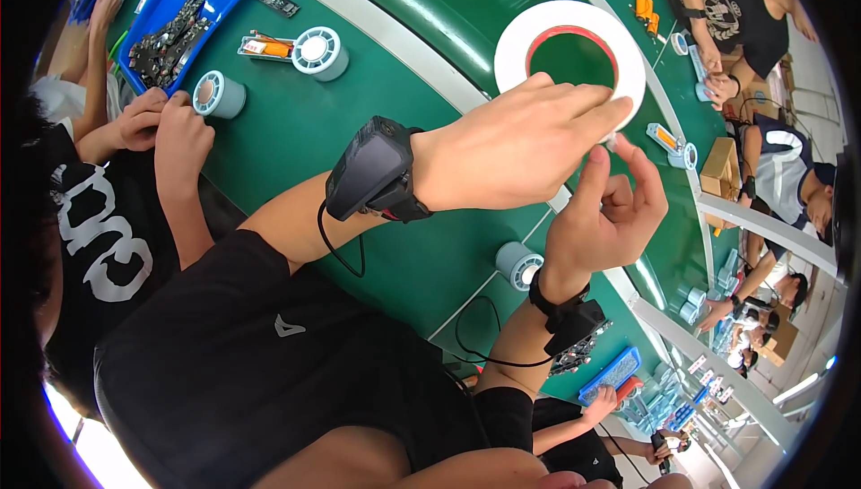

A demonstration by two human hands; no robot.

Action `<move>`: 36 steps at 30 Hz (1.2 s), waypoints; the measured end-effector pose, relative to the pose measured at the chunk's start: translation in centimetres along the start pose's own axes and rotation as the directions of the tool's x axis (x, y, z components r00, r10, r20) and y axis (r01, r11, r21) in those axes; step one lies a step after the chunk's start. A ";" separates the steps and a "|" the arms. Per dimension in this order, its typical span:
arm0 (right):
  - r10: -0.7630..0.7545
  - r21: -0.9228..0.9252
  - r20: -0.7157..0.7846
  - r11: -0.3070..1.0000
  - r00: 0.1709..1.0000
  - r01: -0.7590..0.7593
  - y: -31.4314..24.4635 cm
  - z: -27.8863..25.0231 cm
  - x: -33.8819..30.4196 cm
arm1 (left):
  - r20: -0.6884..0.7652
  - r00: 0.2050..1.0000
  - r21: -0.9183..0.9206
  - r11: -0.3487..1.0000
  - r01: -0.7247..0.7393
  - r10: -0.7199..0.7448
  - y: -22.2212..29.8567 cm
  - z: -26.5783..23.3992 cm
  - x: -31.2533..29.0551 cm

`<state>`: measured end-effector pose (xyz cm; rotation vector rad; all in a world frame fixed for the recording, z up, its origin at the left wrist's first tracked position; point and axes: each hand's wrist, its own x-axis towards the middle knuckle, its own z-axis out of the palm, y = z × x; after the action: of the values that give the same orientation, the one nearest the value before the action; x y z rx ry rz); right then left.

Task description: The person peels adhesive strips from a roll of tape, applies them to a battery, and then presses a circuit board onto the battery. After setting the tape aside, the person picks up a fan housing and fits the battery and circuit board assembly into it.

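A large roll of white tape (511, 50) with a red inner core is held up over the green table. My left hand (502, 144) is closed on the roll's near edge, its fingers stretched along the rim. Just below, my right hand (619, 211) is closed in a pinch, thumb and index finger at a small whitish bit (613, 141) beside the roll's edge. This looks like the tape's loose end, but the fingertips partly hide it. Below the left hand, next to my right wrist, a light-blue cylindrical part (519, 265) stands on the table.
A blue bin (134, 63) of dark circuit boards stands at upper left, near a co-worker's hands (166, 121). Close by are light-blue cylinders (220, 95) and one wired to an orange battery (269, 46). A conveyor (421, 5) crosses the table; people work beyond it.
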<state>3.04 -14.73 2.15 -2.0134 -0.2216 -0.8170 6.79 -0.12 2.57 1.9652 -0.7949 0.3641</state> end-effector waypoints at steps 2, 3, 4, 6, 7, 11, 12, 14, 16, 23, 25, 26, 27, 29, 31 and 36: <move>0.029 0.041 0.021 0.999 0.999 -0.030 -0.1 -0.1 0.3 | 0.027 0.999 0.027 0.999 0.024 -0.025 -0.2 -0.1 0.1; 0.056 0.079 0.043 0.995 0.998 -0.059 -0.1 -0.1 0.4 | 0.027 0.999 0.005 1.000 0.024 -0.024 -0.5 -0.1 0.2; 0.082 0.117 0.063 0.989 0.995 -0.089 -0.1 -0.1 0.6 | 0.028 0.999 -0.017 1.000 0.023 -0.023 -0.7 0.0 0.3; 0.113 0.175 0.090 0.976 0.990 -0.128 0.1 -0.1 1.3 | 0.029 0.999 -0.038 0.999 0.024 -0.023 -1.1 0.0 0.3; 0.141 0.231 0.117 0.959 0.983 -0.166 0.3 -0.1 1.7 | 0.041 0.999 -0.036 0.999 0.026 -0.025 -1.2 0.0 0.2; 0.192 0.259 0.249 0.931 0.949 -0.257 1.4 -1.2 2.7 | 0.112 0.993 -0.043 0.998 0.053 -0.048 -1.2 -0.7 0.4; 0.206 0.243 0.298 0.928 0.932 -0.283 1.6 -1.3 2.8 | 0.159 0.985 -0.052 0.996 0.076 -0.067 -1.1 -1.0 0.5; 0.183 0.239 0.300 0.936 0.936 -0.259 1.9 -1.3 2.7 | 0.205 0.975 -0.061 0.993 0.100 -0.086 -1.1 -1.1 0.6; 0.137 0.233 0.300 0.949 0.944 -0.212 2.2 -1.3 2.5 | 0.205 0.973 -0.146 0.979 0.140 -0.109 -1.3 -0.8 0.8; -0.066 0.121 0.112 0.991 0.992 0.052 3.3 -1.1 1.9 | 0.192 0.963 -0.383 0.890 0.249 -0.188 -0.9 0.5 1.3; -0.120 0.072 0.108 0.991 0.987 0.113 3.9 -1.3 2.1 | 0.196 0.951 -0.444 0.844 0.303 -0.238 -0.7 0.5 1.4; -0.165 0.016 0.108 0.986 0.980 0.164 4.4 -1.5 2.2 | 0.195 0.952 -0.450 0.841 0.300 -0.236 -0.5 0.6 1.5; -0.210 -0.040 0.111 0.976 0.971 0.216 4.9 -1.6 2.3 | 0.211 0.934 -0.476 0.805 0.356 -0.288 -0.4 0.7 1.6; -0.256 -0.097 0.123 0.958 0.959 0.269 5.6 -1.0 2.7 | 0.248 0.888 -0.520 0.719 0.460 -0.388 -0.4 0.8 1.6; -0.308 -0.017 0.058 0.951 0.950 0.309 6.2 0.6 3.3 | 0.234 0.878 -0.530 0.703 0.474 -0.416 -0.9 0.8 1.7; -0.315 -0.062 0.098 0.945 0.944 0.321 6.2 2.5 4.2 | 0.199 0.832 -0.537 0.653 0.535 -0.518 -2.0 -0.2 1.9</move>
<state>10.23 -16.79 -0.41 -2.1181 -0.5862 -0.9501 9.58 -0.02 2.40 1.5176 -0.2527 -0.2459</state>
